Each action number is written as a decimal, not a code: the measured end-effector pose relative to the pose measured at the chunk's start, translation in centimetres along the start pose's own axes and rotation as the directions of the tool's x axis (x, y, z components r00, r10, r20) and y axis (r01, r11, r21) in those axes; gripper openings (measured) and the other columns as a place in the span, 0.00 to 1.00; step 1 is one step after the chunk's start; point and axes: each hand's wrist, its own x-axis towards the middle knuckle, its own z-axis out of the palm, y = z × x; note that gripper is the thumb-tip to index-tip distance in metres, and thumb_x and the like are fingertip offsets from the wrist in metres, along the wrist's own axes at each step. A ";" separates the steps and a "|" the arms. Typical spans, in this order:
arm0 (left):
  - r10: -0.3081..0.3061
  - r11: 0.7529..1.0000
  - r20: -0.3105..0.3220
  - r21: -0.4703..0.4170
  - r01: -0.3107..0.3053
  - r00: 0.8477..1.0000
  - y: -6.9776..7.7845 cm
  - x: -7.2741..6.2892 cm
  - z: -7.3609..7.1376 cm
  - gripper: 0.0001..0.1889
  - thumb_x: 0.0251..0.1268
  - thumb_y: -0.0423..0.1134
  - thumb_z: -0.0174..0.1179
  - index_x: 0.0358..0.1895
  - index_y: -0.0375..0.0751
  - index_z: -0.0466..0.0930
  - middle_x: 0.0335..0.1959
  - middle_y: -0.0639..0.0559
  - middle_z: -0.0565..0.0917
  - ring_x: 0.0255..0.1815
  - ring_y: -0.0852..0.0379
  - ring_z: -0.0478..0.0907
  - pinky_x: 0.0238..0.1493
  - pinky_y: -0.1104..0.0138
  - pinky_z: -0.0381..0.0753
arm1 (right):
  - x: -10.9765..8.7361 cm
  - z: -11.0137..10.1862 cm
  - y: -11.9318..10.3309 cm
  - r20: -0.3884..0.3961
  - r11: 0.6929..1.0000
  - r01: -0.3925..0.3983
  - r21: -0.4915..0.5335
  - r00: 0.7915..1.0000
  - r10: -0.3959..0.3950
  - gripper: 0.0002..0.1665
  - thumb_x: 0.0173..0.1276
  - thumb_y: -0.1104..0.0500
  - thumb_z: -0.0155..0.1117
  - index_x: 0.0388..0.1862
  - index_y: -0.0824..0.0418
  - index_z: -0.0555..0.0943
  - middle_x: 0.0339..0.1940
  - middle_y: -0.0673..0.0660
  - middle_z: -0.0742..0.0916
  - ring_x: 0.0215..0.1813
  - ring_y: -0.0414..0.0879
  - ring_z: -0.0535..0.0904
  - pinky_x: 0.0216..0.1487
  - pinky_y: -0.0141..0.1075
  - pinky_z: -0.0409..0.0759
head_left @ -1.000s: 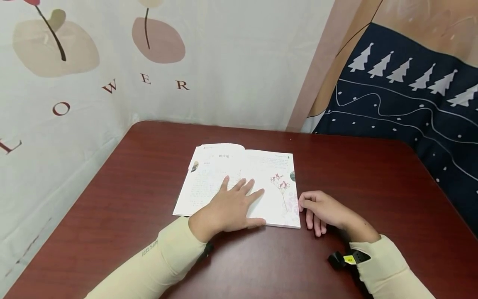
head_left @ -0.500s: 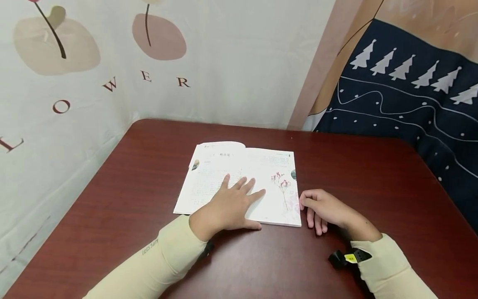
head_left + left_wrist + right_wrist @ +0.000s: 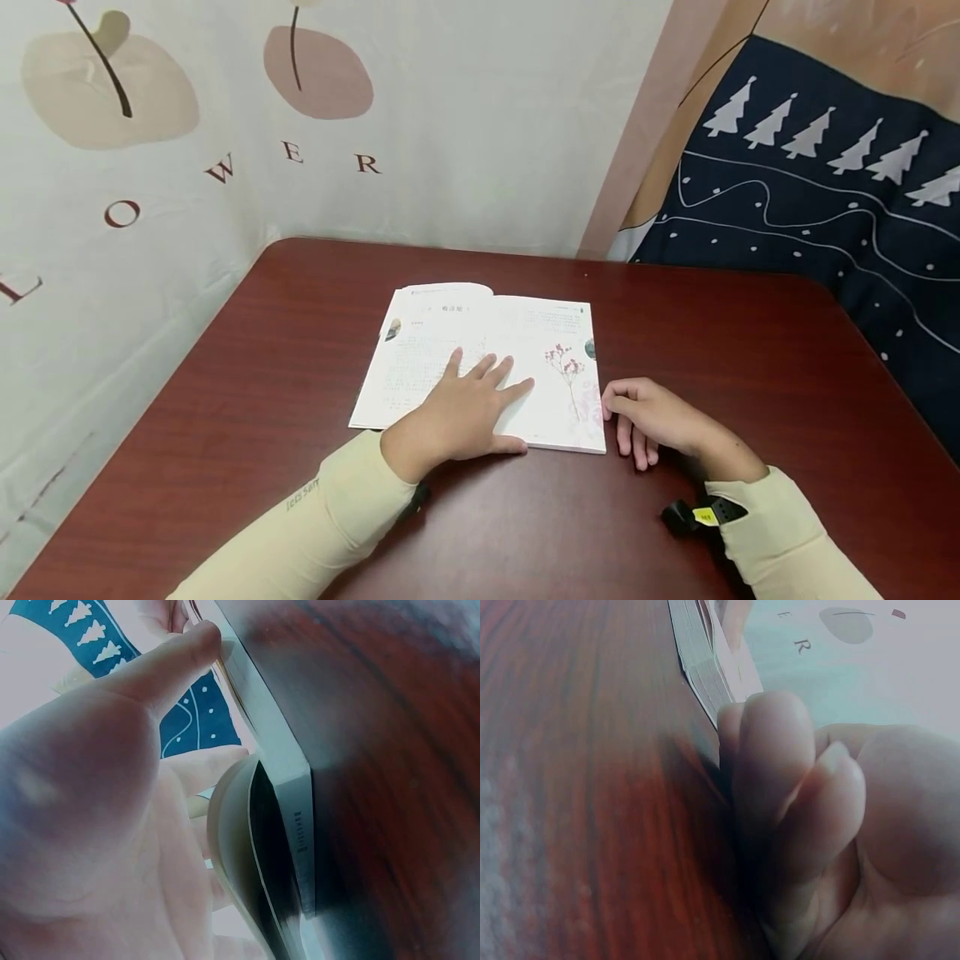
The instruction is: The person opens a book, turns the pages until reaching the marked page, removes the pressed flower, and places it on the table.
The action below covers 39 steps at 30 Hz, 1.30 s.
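An open book (image 3: 540, 325) lies on the table, its left page printed with text and its right page showing a red flowering sprig. My left hand (image 3: 465, 421) rests palm down across the lower middle of both pages, fingers spread, thumb at the bottom edge. The left wrist view shows the book's thick lower edge (image 3: 281, 750) under the thumb, with some pages bulging up beside the palm. Just right of the book, my right hand (image 3: 652, 421) rests on the table with loosely curled fingers. Its fingers (image 3: 776, 742) are by the book's lower right corner; whether they touch it I cannot tell.
The reddish-brown wooden table (image 3: 247, 358) extends around the book on all sides. Behind it hangs a pale curtain (image 3: 480, 125) with printed letters, and at the right a dark blue cloth (image 3: 787, 208) with white trees. A black wrist device (image 3: 678, 518) sits at the right cuff.
The left thumb has shifted slightly left along the book's bottom edge since a second ago. The view has tilted a little; the book and right hand otherwise stay in place.
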 end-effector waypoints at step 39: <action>0.001 0.999 0.042 -0.041 0.000 0.999 0.1 0.0 -0.1 0.42 0.63 0.71 0.56 0.78 0.60 0.60 0.80 0.44 0.60 0.82 0.43 0.54 0.75 0.33 0.49 | 2.9 0.6 -4.0 -0.296 0.944 0.049 -0.326 0.943 -0.152 0.15 0.75 0.58 0.58 0.27 0.62 0.74 0.08 0.52 0.76 0.11 0.46 0.75 0.14 0.35 0.72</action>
